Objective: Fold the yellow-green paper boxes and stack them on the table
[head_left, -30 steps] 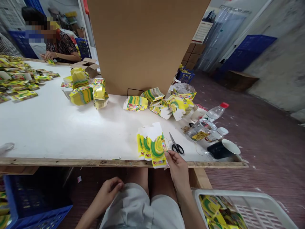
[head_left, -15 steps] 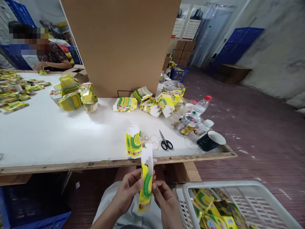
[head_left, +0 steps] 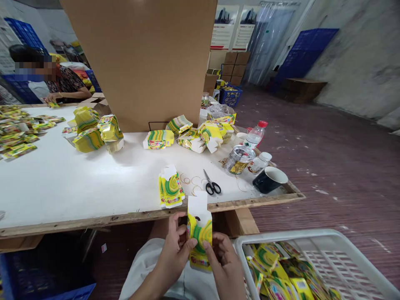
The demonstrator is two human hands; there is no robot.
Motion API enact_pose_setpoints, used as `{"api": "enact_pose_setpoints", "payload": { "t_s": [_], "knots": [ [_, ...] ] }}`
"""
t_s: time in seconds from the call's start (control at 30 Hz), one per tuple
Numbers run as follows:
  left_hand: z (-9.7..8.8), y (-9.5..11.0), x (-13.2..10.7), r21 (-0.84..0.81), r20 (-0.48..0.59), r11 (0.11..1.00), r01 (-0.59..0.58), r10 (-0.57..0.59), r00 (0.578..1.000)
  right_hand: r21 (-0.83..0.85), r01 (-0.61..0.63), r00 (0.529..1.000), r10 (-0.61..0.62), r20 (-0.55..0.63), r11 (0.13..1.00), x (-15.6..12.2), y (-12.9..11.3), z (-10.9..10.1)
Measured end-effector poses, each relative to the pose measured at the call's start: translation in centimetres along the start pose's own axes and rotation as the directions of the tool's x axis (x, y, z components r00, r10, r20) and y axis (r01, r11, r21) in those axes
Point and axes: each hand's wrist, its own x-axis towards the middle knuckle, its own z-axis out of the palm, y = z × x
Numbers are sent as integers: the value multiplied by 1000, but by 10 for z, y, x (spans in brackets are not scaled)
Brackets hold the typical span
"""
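Note:
Both my hands hold one yellow-and-green carton box (head_left: 199,233) upright over my lap, just below the table's front edge. My left hand (head_left: 174,254) grips its left side and my right hand (head_left: 224,262) pinches its lower right side. The box's white top flap stands open. A small stack of flat cartons of the same print (head_left: 169,188) lies on the white table (head_left: 78,183) right in front of me.
Scissors (head_left: 211,186) and rubber bands (head_left: 190,180) lie beside the stack. A dark mug (head_left: 268,180), jar (head_left: 238,159) and bottle (head_left: 255,134) stand at the table's right end. A white basket (head_left: 281,237) of cartons sits at my right. A tall cardboard sheet (head_left: 140,58) stands behind. Another person (head_left: 56,79) works far left.
My right hand took one carton off the stack and brought it down to my lap. My left hand came up to grip it, and the flat carton has been opened into a box shape.

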Motion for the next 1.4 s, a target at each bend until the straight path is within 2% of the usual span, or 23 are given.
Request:
{"api": "enact_pose_setpoints", "payload": {
  "t_s": [0.1,0.3,0.4,0.5,0.63,0.73,0.8,0.87,0.93,1.0,1.03,1.1,1.2,1.27,1.4],
  "knots": [
    [-3,6,-2,22,133,999,32,-35,990,72,66,998,-66,-15,995,1,-10,-6],
    [-12,22,-4,-182,310,977,115,-54,949,50,18,970,-29,240,999,7,-18,-25],
    [-15,26,-6,-236,377,954,182,-83,922,36,25,961,-34,273,999,9,-21,-27],
    [-15,27,-6,-241,419,951,196,-80,904,-60,89,955,-68,290,994,13,-26,-26],
    [-17,28,-3,-234,396,954,186,-81,915,-142,176,937,-122,327,974,20,-36,-26],
    [-18,25,2,-225,424,944,241,-128,897,-121,200,932,-150,329,972,26,-39,-26],
    [-18,23,6,-199,406,948,247,-150,902,-120,236,946,-200,253,964,31,-38,-28],
    [-17,21,9,-147,328,969,198,-142,934,-105,246,967,-237,93,964,35,-36,-31],
    [-17,21,12,-38,245,992,118,-105,964,-42,182,983,-182,18,982,38,-35,-32],
    [-17,22,13,104,194,994,29,-49,980,17,60,987,-62,146,998,41,-36,-31],
    [-17,23,14,162,187,987,-9,-22,982,12,9,973,-11,230,1000,43,-37,-29],
    [-18,24,13,219,205,974,-54,8,979,-72,-19,948,40,316,997,45,-38,-23],
    [-21,25,12,151,258,988,-34,-6,966,-257,80,960,-5,279,963,47,-38,-12],
    [-23,24,11,58,253,998,11,-25,967,-339,144,965,-57,255,930,46,-37,-7],
    [-23,23,12,-110,223,988,109,-83,971,-366,220,957,-129,258,904,39,-38,-3]
  ]
}}
